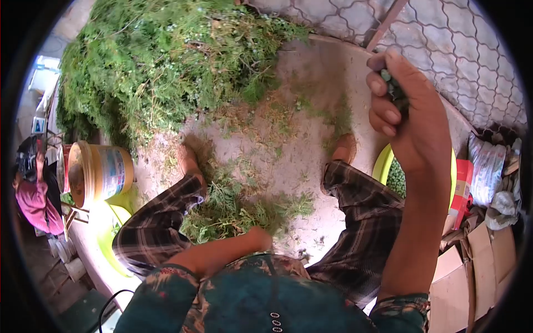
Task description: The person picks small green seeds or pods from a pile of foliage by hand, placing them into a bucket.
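Note:
Raised at the upper right, my right hand (401, 91) has its fingers curled around a clump of small green berry-like cones (393, 87). Under that forearm stands a yellow-green basin (382, 164), partly hidden, with many small green cones (396, 178) inside. My left hand (258, 240) is low in front of my body, near cut evergreen sprigs (227, 213) on the ground between my legs. Its fingers are hidden, so whether it holds anything does not show. A large heap of leafy evergreen branches (166, 66) lies ahead on the left, dotted with pale cones.
Beside my left leg are a yellow bucket (83, 175) lying tilted and another bright yellow-green basin (105, 233). Another person (39, 202) is at the far left. Cardboard boxes (466, 277), a red box (462, 191) and plastic bags (487, 166) stand on the right.

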The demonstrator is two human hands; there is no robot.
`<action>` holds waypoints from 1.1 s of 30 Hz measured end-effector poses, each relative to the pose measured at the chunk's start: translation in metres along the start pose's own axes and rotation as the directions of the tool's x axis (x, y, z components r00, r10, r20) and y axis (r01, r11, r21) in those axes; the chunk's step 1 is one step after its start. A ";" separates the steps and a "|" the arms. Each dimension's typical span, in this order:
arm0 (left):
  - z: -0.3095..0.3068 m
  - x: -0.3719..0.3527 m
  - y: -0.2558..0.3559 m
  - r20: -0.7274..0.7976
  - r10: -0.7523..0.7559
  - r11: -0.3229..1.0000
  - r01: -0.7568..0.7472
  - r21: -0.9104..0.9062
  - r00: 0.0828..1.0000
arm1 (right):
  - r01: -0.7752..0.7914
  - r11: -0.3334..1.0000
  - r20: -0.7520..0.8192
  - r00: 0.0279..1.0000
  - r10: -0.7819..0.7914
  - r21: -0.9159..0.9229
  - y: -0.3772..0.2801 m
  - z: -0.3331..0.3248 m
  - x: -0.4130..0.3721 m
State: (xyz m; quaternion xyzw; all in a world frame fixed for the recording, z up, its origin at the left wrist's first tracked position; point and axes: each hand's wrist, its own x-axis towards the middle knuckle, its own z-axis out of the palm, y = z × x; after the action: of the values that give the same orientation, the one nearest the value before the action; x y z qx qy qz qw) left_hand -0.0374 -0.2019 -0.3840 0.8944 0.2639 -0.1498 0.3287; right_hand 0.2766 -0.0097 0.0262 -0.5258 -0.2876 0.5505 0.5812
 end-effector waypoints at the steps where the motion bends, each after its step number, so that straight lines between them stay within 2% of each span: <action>1: -0.035 0.009 0.011 0.279 0.011 0.999 0.002 -0.046 0.960 | 0.014 0.995 0.002 1.000 -0.014 0.095 0.000 -0.002 -0.001; 2: -0.069 0.015 0.022 0.543 0.033 0.995 0.022 -0.094 0.839 | 0.017 0.982 0.001 1.000 -0.017 0.189 0.000 -0.004 -0.005; 3: -0.106 0.028 0.024 0.553 -0.014 0.990 0.091 -0.111 0.833 | -0.005 0.962 0.014 1.000 0.001 0.272 -0.001 -0.007 -0.006; 4: -0.136 0.050 0.015 0.548 -0.069 0.980 0.160 -0.119 0.833 | -0.010 0.963 0.014 1.000 0.006 0.268 -0.002 -0.010 -0.007; 5: -0.146 0.063 0.000 0.351 -0.153 0.975 0.198 -0.097 0.924 | -0.042 0.946 0.012 0.999 0.040 0.322 -0.005 -0.013 -0.007; 6: -0.151 0.074 -0.018 0.137 -0.226 0.967 0.239 -0.086 0.964 | -0.076 0.923 0.011 0.997 0.077 0.376 -0.007 -0.016 -0.007; 7: -0.154 0.088 -0.040 -0.081 -0.219 0.970 0.207 -0.130 0.972 | -0.084 0.907 0.019 0.996 0.084 0.412 -0.009 -0.021 -0.007; 8: -0.159 0.104 -0.058 -0.291 -0.211 0.971 0.167 -0.169 0.933 | -0.084 0.909 0.014 0.996 0.085 0.409 -0.011 -0.027 -0.007; 9: -0.181 0.119 -0.060 -0.288 -0.339 0.886 0.201 -0.418 0.896 | -0.091 0.879 0.080 0.995 0.061 0.469 -0.012 -0.033 -0.007; 10: -0.204 0.135 -0.060 -0.250 -0.461 0.740 0.213 -0.638 0.852 | -0.102 0.844 0.145 0.989 0.030 0.526 -0.013 -0.039 -0.007; 12: -0.222 0.173 -0.077 -0.265 -0.508 0.628 0.142 -0.765 0.820 | -0.117 0.851 0.149 0.988 0.045 0.512 -0.020 -0.047 -0.009; 13: -0.229 0.191 -0.083 -0.262 -0.508 0.623 0.140 -0.769 0.820 | -0.134 0.825 0.126 0.989 0.077 0.548 -0.021 -0.050 -0.010; 15: -0.240 0.227 -0.092 -0.417 -0.514 0.706 0.094 -0.702 0.750 | -0.161 0.772 0.111 0.987 0.118 0.615 -0.020 -0.057 -0.014; 16: -0.245 0.242 -0.093 -0.413 -0.512 0.704 0.092 -0.704 0.753 | -0.169 0.754 0.120 0.986 0.120 0.635 -0.018 -0.058 -0.015; 18: -0.251 0.268 -0.090 -0.471 -0.516 0.798 0.202 -0.568 0.716 | -0.165 0.738 0.041 0.982 0.184 0.654 -0.015 -0.052 -0.018; 22: -0.251 0.300 -0.081 -0.403 -0.521 0.817 0.304 -0.490 0.752 | -0.154 0.741 -0.011 0.977 0.214 0.654 -0.010 -0.046 -0.015; 24: -0.250 0.311 -0.079 -0.298 -0.544 0.814 0.406 -0.415 0.785 | -0.167 0.759 -0.021 0.973 0.231 0.629 -0.010 -0.049 -0.013; 25: -0.247 0.315 -0.079 -0.299 -0.539 0.817 0.402 -0.413 0.788 | -0.144 0.766 -0.063 0.970 0.234 0.626 -0.010 -0.050 -0.012; 27: -0.240 0.313 -0.080 -0.427 -0.551 0.802 0.312 -0.509 0.717 | -0.134 0.763 -0.072 0.970 0.231 0.633 -0.008 -0.052 -0.013; 28: -0.241 0.310 -0.080 -0.430 -0.543 0.807 0.309 -0.503 0.721 | -0.129 0.760 -0.072 0.972 0.225 0.636 -0.008 -0.053 -0.014; 29: -0.242 0.305 -0.081 -0.272 -0.606 0.573 0.172 -0.801 0.748 | -0.121 0.760 -0.077 0.973 0.219 0.639 -0.007 -0.053 -0.016; 30: -0.244 0.298 -0.079 -0.104 -0.601 0.230 0.046 -0.972 0.793 | -0.129 0.755 -0.060 0.974 0.218 0.643 -0.007 -0.052 -0.018; 31: -0.248 0.286 -0.074 -0.103 -0.599 0.232 0.049 -0.971 0.794 | -0.141 0.749 -0.042 0.975 0.220 0.647 -0.007 -0.051 -0.020; 32: -0.253 0.272 -0.069 -0.033 -0.486 -0.057 -0.069 -0.996 0.873 | -0.140 0.747 -0.040 0.975 0.218 0.649 -0.007 -0.053 -0.023; 33: -0.258 0.260 -0.065 -0.009 -0.349 -0.353 -0.141 -0.925 0.937 | -0.175 0.753 0.000 0.974 0.226 0.634 -0.005 -0.055 -0.025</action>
State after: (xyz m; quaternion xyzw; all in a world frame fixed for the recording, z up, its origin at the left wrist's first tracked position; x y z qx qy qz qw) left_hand 0.1618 0.1086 -0.3410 0.2198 0.4012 0.2361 0.8573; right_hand 0.3225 -0.0489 0.0215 -0.3495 -0.0062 0.6533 0.6715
